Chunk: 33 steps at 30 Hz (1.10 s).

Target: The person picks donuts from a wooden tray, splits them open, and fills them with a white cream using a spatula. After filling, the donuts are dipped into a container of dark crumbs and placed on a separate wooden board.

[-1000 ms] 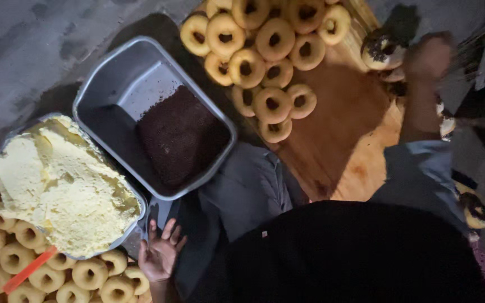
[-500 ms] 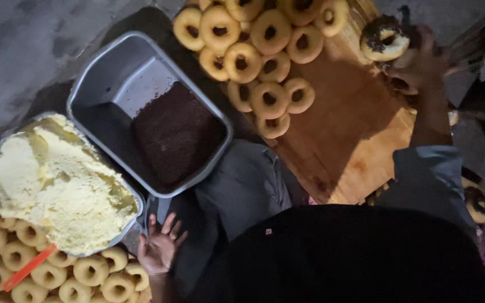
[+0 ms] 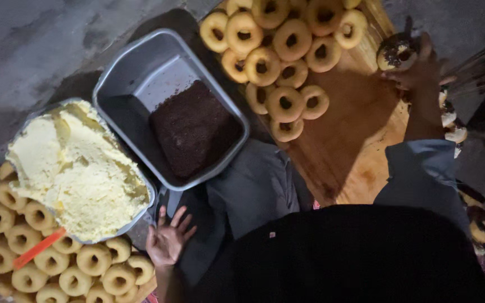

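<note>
My right hand (image 3: 422, 76) is shut on a doughnut coated in dark sprinkles (image 3: 397, 53), held over the far right edge of a wooden board (image 3: 360, 151). Several plain ring doughnuts (image 3: 284, 53) lie on the board's far left part. My left hand (image 3: 166, 242) rests open, fingers spread, holding nothing, beside the grey tray of pale yellow cream (image 3: 71, 168). A second grey tray (image 3: 136, 73) holds dark chocolate sprinkles (image 3: 195, 129) in its near half.
More plain doughnuts (image 3: 85, 264) are piled at the lower left, with an orange stick (image 3: 37, 248) lying on them. Finished coated doughnuts (image 3: 478, 221) sit along the right edge. Grey concrete floor (image 3: 35, 45) lies beyond the trays. My dark clothing fills the bottom.
My right hand has shifted a little to the right with the sprinkled doughnut. My left hand has stayed open in the same spot by the cream tray.
</note>
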### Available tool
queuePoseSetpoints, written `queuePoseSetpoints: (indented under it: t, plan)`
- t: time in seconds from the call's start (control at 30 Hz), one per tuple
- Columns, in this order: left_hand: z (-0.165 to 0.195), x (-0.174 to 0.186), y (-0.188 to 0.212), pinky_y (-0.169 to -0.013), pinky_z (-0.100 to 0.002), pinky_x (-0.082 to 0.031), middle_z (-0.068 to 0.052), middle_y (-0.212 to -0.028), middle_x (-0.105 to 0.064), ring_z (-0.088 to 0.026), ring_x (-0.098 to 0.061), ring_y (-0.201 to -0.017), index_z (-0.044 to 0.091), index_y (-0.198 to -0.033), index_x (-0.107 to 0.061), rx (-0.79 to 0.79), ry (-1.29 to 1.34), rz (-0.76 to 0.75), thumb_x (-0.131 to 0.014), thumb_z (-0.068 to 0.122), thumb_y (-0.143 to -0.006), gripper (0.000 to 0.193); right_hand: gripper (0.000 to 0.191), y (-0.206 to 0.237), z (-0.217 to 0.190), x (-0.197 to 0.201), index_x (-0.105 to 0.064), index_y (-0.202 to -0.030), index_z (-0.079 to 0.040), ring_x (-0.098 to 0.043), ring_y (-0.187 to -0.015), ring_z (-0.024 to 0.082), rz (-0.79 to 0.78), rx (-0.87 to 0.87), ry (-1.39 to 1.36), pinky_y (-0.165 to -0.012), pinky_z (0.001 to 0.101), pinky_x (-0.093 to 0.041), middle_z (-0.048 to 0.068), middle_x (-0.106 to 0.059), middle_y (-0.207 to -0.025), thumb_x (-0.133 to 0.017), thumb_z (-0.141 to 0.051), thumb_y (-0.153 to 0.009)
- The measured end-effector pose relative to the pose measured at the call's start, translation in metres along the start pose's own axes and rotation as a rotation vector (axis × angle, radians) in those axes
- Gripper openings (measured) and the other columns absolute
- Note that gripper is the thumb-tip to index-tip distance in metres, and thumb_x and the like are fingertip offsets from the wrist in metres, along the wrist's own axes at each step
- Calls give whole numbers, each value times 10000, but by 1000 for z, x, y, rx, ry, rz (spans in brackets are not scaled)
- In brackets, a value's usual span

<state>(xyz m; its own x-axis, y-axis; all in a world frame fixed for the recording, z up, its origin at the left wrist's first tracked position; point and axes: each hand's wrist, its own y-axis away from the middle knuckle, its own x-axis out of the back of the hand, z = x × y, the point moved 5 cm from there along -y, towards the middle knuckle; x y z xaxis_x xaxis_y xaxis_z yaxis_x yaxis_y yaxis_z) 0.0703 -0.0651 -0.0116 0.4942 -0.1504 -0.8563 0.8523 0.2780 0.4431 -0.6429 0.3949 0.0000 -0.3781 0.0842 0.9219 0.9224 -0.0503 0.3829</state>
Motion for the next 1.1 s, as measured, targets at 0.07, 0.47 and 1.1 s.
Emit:
queuePoseSetpoints:
  t: [0.07,0.47,1.1]
  plan:
    - [-2,2,0,-1111,-724,-238,-290,-1628,-300,-503,-328,-1428,291,-1525,-419,4,-68,80,-515,595,-976,635,1415,4,-7,6,33,-1647,-399,-57,-1468,633,69,39,14,-1013,915,-41,260,-156,-1701,-897,-679,-618]
    - [-24,-24,-52,-1130,-709,-320,-258,-1565,-443,-457,-430,-1430,298,-1419,-528,-18,-38,-139,-521,529,-1000,479,448,330,-189,-156,-588,-1291,-105,-606,-976,256,-364,547,-943,-832,439,-502,116,-651,-1128,-729,-297,-912]
    - [-35,-75,-79,-1126,-660,-365,-244,-1551,-467,-423,-435,-1439,312,-1399,-529,-10,170,-420,-544,541,-1018,445,239,315,-307,-82,-700,-974,-6,-669,-748,357,47,737,-251,-646,516,-530,203,-670,-823,-696,-245,-982]
